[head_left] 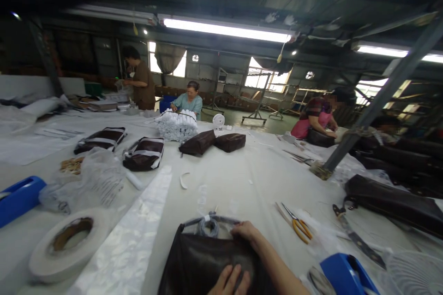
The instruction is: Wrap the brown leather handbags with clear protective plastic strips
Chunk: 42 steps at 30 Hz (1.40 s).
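A dark brown leather bag [204, 253] lies in front of me at the table's near edge. My right hand [247, 233] reaches to its far right corner, with the fingers curled over the edge by the strap [197, 221]. On the front panel rests my left hand [231, 281], fingers flat and slightly apart; its palm is cut off by the frame. A small wrapped grey coil [208, 227] sits within the strap, just behind the bag's upper edge. To the right of the bag lie scissors [300, 229] with orange handles.
A big tape roll [69, 245], blue tape dispensers [348, 274] and a white fan [415, 273] flank the bag. Further back are several brown bags [230, 142] and a white bundle [177, 125]. A slanted metal post [377, 97] stands at right. Several people work around the table.
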Available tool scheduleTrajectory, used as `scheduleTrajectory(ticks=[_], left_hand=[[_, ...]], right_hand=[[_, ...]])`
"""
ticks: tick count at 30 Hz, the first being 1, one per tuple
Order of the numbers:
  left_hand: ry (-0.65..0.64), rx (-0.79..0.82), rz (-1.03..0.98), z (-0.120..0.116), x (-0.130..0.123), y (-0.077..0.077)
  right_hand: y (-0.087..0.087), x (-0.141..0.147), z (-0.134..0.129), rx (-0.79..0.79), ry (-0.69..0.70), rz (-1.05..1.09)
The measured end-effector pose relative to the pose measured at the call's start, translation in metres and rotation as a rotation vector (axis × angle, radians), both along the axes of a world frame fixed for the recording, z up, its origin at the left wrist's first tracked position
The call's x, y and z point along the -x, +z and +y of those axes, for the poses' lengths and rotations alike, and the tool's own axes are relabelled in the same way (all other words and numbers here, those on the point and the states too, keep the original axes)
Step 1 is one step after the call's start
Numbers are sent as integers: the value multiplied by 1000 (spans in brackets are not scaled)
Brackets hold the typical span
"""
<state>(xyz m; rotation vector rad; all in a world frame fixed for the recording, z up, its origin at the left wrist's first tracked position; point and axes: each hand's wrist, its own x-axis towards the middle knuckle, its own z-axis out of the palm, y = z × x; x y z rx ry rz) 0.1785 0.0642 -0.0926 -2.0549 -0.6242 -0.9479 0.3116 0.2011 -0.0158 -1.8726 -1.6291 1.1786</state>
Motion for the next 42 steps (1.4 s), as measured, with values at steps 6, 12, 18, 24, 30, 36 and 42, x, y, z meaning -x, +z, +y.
scheduleTrajectory(ticks=[6, 12, 18, 24, 30, 36, 42], left_hand=[[-41, 39, -36, -14, 11, 39], [-36, 565, 308, -40, 29, 82], [-65, 726, 294, -40, 24, 63], [-76, 760, 294, -39, 24, 54], [-71, 760, 291, -40, 26, 57], [-93, 764, 279, -42, 27, 61], [-148, 785, 246, -45, 30, 67]], right_hand=[[18, -5, -7, 120, 70, 420], [32, -12, -15, 118, -22, 740], [46, -17, -20, 0, -192, 844], [87, -15, -22, -201, -190, 834], [113, -31, -74, -325, -160, 717], [68, -57, -177, -595, -21, 257], [-3, -62, -238, -905, 139, 10]])
